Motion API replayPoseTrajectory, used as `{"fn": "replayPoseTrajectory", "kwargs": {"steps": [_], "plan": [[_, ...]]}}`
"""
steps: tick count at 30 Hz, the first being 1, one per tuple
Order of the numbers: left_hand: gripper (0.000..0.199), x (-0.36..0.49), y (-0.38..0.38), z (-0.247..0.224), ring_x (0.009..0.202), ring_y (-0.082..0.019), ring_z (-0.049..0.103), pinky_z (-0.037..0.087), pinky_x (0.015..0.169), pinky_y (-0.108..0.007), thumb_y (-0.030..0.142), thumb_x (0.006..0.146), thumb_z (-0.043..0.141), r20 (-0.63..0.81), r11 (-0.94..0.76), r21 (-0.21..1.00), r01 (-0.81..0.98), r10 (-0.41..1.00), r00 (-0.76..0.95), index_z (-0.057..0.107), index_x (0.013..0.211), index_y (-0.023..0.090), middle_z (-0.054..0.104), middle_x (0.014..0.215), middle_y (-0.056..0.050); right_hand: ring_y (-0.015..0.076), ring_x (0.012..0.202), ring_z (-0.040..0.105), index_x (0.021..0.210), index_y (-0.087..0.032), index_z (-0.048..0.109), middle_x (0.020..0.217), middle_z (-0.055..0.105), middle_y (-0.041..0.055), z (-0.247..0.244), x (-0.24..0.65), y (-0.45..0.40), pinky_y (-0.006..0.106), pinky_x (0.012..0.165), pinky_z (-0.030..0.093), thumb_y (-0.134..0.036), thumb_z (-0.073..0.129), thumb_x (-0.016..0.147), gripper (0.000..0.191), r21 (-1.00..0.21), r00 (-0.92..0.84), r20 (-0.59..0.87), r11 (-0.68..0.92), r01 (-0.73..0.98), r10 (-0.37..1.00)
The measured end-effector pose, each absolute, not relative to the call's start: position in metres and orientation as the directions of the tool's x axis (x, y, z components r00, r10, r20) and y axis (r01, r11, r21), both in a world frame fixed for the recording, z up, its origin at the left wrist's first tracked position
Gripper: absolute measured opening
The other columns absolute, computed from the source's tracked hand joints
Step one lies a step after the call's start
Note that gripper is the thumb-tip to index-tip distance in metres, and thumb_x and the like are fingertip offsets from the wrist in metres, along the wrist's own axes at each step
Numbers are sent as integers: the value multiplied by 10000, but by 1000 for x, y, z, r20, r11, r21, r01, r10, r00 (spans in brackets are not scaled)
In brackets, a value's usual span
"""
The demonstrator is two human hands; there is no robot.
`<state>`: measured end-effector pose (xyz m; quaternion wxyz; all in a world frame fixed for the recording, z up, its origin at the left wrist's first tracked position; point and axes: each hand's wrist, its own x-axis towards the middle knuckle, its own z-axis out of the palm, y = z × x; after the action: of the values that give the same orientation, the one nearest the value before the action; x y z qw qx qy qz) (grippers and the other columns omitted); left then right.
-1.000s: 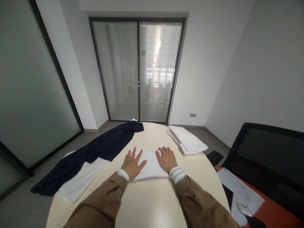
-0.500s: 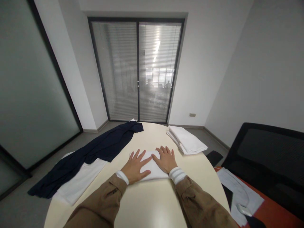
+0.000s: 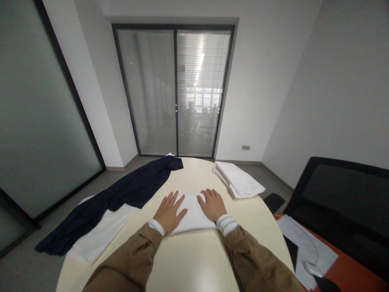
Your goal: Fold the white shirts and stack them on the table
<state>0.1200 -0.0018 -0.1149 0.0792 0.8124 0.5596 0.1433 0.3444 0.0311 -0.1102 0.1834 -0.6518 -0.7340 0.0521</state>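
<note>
A folded white cloth (image 3: pixel 192 215) lies flat on the pale round table (image 3: pixel 188 259) in front of me. My left hand (image 3: pixel 169 211) rests on its left side, fingers apart and palm down. On its right side lies my right hand (image 3: pixel 213 205), also palm down with the fingers extended. The cloth's middle shows bare between the two hands, while its side edges are partly hidden under them.
A dark navy garment (image 3: pixel 121 194) sprawls over white cloth (image 3: pixel 105 233) along the table's left edge. Folded white fabric (image 3: pixel 238 180) sits at the back right. Beside the table are a black mesh chair (image 3: pixel 343 202) and papers (image 3: pixel 306 239) on an orange-red surface.
My left hand has shifted slightly left and its thumb has drawn in. The right thumb has moved back towards its hand, so more of the cloth's middle shows. The cloth stays in place.
</note>
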Motion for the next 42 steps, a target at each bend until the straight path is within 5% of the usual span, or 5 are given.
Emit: {"fn": "replayPoseTrajectory", "kwargs": {"steps": [12,24,31,38,42], "plan": [[495,110,10,-115,1148,-316,533,362,1050,-453,393,956,412,326,-203,231,952,938,120,574,1292,68,614,1138,-195,277,1373,372,1300,-147,596,1406,532,153,-117,352,39,430,1148,218,-522,384,949,556,-340,-26,215,99,935,976],[513,111,29,-123,952,-256,674,511,895,-407,382,745,744,159,-92,970,225,941,-300,516,1141,149,680,1020,-124,259,1311,462,1239,-112,623,1327,585,174,-117,364,44,364,1109,301,-477,386,954,521,-355,17,264,81,931,964],[500,118,17,-110,875,-263,698,541,822,-375,371,611,868,-5,13,999,42,980,-201,638,985,131,736,942,-124,267,1281,490,1224,-103,614,1275,615,172,-119,369,47,370,1115,311,-454,409,946,493,-421,39,276,84,903,960],[595,125,8,-91,886,-259,704,558,786,-354,495,666,814,73,-96,963,-252,993,-97,626,1098,133,740,987,-101,257,1279,524,1435,-168,366,1401,537,152,-110,379,56,414,1085,400,-524,566,835,726,-910,163,212,134,393,963],[623,118,10,-88,901,-279,717,565,828,-396,432,672,836,8,-34,906,-421,998,-62,605,1165,129,740,989,-125,305,1048,672,1274,-185,538,1199,683,148,-102,388,49,460,933,518,-497,737,717,668,-1000,-108,4,4,-7,994]]}}
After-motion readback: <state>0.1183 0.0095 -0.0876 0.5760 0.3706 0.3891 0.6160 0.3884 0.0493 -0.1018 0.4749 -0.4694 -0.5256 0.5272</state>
